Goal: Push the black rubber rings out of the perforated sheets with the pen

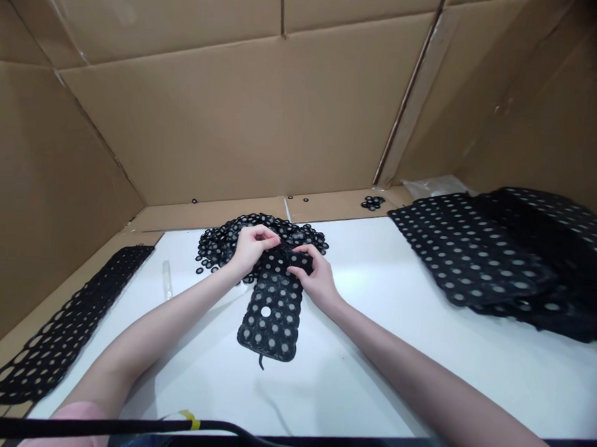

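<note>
A narrow black sheet (272, 322) of joined round rings, with pale discs showing in its holes, lies lengthwise on the white table. My left hand (251, 250) is over the sheet's far end, thumb and fingers pinched together; what is between the fingertips is too small to make out. At the far right edge of the sheet, my right hand (318, 281) grips a raised part of it between thumb and fingers. Behind and around the far end spreads a heap of loose black rings (222, 239). One brighter white disc (266, 311) sits on the sheet.
Larger perforated black sheets (477, 253) are stacked at the right. More black sheets (78, 319) lie along the left edge. A clear plastic strip (167, 280) rests left of the heap. Cardboard walls (284, 116) enclose the table. A black cable (117, 427) crosses the near edge.
</note>
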A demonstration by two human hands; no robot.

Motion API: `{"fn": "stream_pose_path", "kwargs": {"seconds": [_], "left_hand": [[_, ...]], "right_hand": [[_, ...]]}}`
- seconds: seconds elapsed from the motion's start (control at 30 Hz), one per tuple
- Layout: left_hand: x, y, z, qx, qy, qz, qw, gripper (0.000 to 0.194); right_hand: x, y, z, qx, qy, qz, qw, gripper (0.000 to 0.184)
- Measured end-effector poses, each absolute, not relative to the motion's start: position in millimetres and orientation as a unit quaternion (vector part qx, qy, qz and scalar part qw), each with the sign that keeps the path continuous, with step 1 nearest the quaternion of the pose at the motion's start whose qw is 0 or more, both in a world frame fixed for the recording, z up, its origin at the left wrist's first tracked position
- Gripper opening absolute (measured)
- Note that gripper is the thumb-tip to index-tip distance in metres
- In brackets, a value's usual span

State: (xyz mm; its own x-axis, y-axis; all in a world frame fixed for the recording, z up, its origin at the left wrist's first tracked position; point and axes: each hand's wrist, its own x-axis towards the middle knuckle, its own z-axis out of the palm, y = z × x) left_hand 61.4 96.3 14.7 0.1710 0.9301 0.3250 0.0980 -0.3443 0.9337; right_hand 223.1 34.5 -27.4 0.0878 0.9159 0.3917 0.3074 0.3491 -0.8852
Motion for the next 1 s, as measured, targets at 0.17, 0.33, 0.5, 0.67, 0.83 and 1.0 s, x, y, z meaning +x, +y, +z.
{"fn": "stream_pose_path", "kwargs": {"seconds": [0.17, 0.33, 0.5, 0.67, 0.83, 1.0], "left_hand": [[42.4, 129.5, 38.5, 0.581, 0.389, 0.609, 0.375, 0.014], [16.0, 151.4, 62.4, 0.628, 0.374, 0.646, 0.221, 0.013], [26.5, 148.8, 38.6, 0.775, 0.362, 0.519, 0.014, 0.010], [26.0, 155.1, 19.8, 0.841, 0.347, 0.413, -0.042, 0.019], [21.0, 144.0, 23.0, 0.854, 0.354, 0.368, -0.097, 0.024], [30.6, 111.5, 26.0, 0.837, 0.363, 0.390, -0.126, 0.021]], "right_hand": [[223.1, 33.2, -26.5, -0.503, -0.609, 0.302, 0.534, 0.023], [223.7, 33.9, -27.2, -0.497, -0.602, 0.307, 0.545, 0.032], [225.9, 35.6, -28.6, -0.456, -0.607, 0.321, 0.566, 0.044], [227.3, 36.1, -29.8, -0.435, -0.631, 0.325, 0.554, 0.033], [227.2, 35.5, -28.8, -0.451, -0.642, 0.314, 0.534, 0.044], [228.4, 33.9, -26.9, -0.447, -0.651, 0.292, 0.539, 0.045]]}}
